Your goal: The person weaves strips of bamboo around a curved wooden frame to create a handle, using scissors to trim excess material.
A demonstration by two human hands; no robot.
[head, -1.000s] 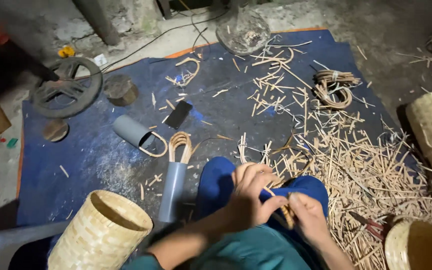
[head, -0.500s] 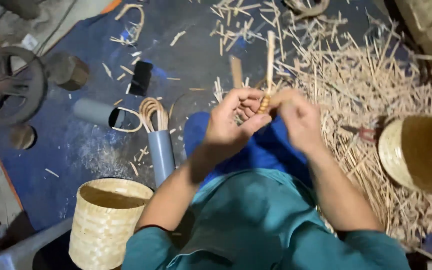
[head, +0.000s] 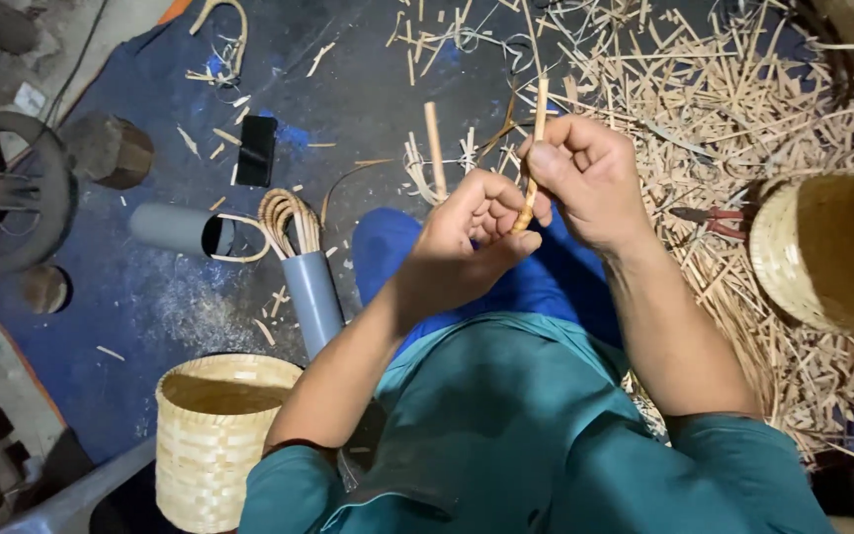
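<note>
My left hand [head: 471,237] and my right hand [head: 590,178] are raised together over my blue-trousered knees [head: 387,252]. Both grip a thin bamboo strip [head: 536,133] that stands nearly upright between them; the right thumb and fingers pinch its upper part, the left fingers close on its lower end. A second short stick [head: 434,148] rises just left of the hands; whether the left hand holds it is unclear.
Cut bamboo slivers [head: 743,109] litter the blue mat on the right. A woven basket [head: 827,252] lies right, another [head: 214,430] stands lower left. Grey pipes [head: 310,297] hold bent cane loops. Red-handled pliers [head: 709,214], a black phone [head: 255,150] and a wheel [head: 12,193] lie about.
My hands rose from my lap with the strip and turned it upright. The view shifted right and closer, toward the sliver pile.
</note>
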